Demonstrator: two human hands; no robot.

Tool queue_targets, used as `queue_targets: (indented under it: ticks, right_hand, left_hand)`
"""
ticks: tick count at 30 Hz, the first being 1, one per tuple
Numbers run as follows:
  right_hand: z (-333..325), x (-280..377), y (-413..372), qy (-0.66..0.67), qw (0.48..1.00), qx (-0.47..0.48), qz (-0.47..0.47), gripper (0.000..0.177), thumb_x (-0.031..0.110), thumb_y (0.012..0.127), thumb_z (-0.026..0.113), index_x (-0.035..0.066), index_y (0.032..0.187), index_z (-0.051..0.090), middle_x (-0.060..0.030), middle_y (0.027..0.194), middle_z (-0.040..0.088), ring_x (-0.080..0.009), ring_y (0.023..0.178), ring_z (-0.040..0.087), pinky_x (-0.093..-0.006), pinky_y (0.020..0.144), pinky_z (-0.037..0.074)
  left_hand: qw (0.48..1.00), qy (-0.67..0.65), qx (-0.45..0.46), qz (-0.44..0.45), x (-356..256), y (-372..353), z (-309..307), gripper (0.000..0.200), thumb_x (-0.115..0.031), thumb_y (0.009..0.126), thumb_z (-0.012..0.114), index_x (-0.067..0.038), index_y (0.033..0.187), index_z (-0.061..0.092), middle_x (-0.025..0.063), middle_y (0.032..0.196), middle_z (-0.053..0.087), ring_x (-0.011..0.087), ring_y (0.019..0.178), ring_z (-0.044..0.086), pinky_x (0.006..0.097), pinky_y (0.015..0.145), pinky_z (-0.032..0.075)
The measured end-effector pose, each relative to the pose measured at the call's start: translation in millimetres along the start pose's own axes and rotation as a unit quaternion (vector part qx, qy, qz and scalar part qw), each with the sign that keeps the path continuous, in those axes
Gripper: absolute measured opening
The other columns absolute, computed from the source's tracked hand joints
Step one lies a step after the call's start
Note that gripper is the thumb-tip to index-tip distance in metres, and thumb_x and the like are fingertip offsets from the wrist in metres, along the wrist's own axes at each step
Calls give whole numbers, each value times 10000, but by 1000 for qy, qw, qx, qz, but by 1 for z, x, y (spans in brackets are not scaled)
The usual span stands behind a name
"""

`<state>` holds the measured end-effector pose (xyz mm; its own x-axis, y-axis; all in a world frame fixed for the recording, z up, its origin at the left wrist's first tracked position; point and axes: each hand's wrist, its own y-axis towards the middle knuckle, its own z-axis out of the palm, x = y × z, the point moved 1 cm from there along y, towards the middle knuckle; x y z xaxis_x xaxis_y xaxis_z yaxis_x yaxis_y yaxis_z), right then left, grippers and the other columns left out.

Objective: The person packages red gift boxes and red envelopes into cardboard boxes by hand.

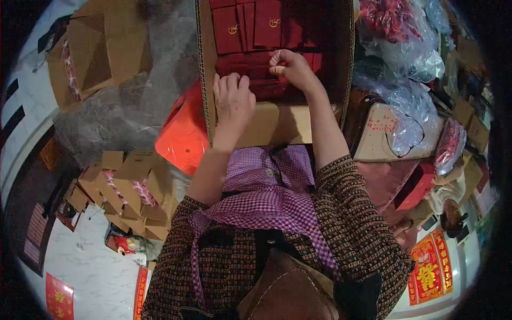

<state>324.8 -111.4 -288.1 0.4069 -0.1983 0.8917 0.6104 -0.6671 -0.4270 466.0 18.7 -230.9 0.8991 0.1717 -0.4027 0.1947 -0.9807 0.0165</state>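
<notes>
An upright cardboard box (266,121) stands open in front of me, holding dark red packets (267,24) with gold printing on some of them. Inside its near left part, my left hand (233,98) rests over the red packets with its fingers slightly apart and bent downward; the fingertips are partly hidden. My right hand (295,70) is further right, above the packets, with thumb and fingers curled in. Whatever lies between those fingers, if anything, cannot be made out.
An orange-red plastic stool (184,141) touches the box's left side. Cardboard cartons (133,178) are stacked at the left, with another carton (101,48) behind. Clear plastic bags (402,53) and a beige cushion-like surface with eyeglasses (408,144) lie at the right.
</notes>
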Motion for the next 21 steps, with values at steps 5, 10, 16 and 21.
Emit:
queue_targets:
  ticks: [5, 10, 16, 21]
  right_hand:
    - [0, 1, -8, 18, 1000, 5, 7, 165, -23, 737, 709, 12, 826, 574, -2, 834, 593, -103, 813, 538, -264, 735, 462]
    - [-1, -15, -9, 61, 997, 22, -31, 148, -16, 740, 706, 16, 835, 597, -65, 1017, 614, -132, 941, 566, -267, 789, 471]
    - [-3, -8, -14, 58, 998, 27, 21, 134, -17, 745, 699, 19, 846, 618, -109, 1170, 597, -173, 1114, 537, -298, 855, 469]
    - [-3, -7, -17, 82, 996, 35, 25, 132, -6, 749, 703, 20, 851, 624, -106, 1103, 629, -197, 1176, 510, -312, 893, 452]
  left_hand:
    - [1000, -4, 5, 1, -1, 3, 0, 309, -69, 700, 575, -3, 1000, 538, 195, 1267, 453, 374, 1147, 428, 547, 1017, 290]
    - [1000, 16, 21, 0, 0, 4, 4, 294, -70, 704, 558, -3, 990, 539, 186, 1236, 489, 369, 1191, 411, 552, 1023, 277]
    - [999, 12, 37, -7, -2, 3, 3, 307, -69, 707, 558, -4, 1006, 534, 172, 1231, 492, 356, 1206, 410, 542, 1045, 253]
    - [999, 21, 33, -8, -1, 5, 7, 333, -67, 707, 558, -2, 1032, 525, 175, 1234, 492, 350, 1220, 406, 534, 1051, 244]
